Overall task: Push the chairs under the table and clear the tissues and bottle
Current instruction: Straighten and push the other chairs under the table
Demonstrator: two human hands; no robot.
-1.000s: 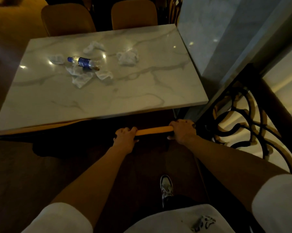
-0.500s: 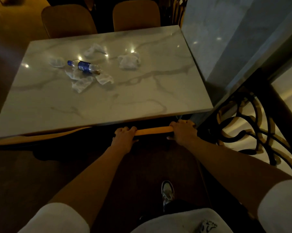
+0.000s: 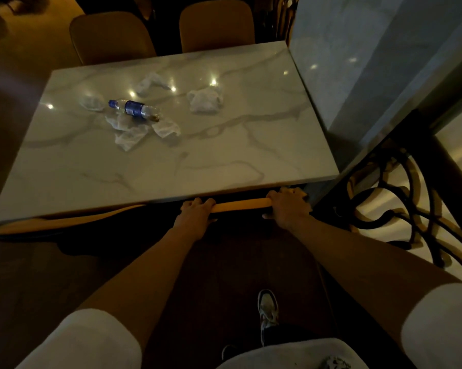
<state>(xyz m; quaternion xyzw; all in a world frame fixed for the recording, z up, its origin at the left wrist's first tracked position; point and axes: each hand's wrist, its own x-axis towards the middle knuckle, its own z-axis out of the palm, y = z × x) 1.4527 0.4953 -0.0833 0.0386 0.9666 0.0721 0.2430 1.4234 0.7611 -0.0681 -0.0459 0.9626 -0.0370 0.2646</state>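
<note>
Both hands [image 3: 195, 213] — on chair back [image 3: 240, 205]

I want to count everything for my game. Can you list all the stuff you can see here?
table: one, white marble top, centre.
water bottle: one, clear with blue cap and label, lying on its side, table's far left.
crumpled tissues: about five, white, scattered around the bottle.
far chairs: two, tan backs, beyond the table.
near chair: one, tan top edge, tucked at the table's near side.
second near chair: one, tan edge under the table's left.
railing: one, dark scrollwork, right.
sneaker: one, light, floor below.
left hand: grip on near chair.
right hand: grip on near chair.
</note>
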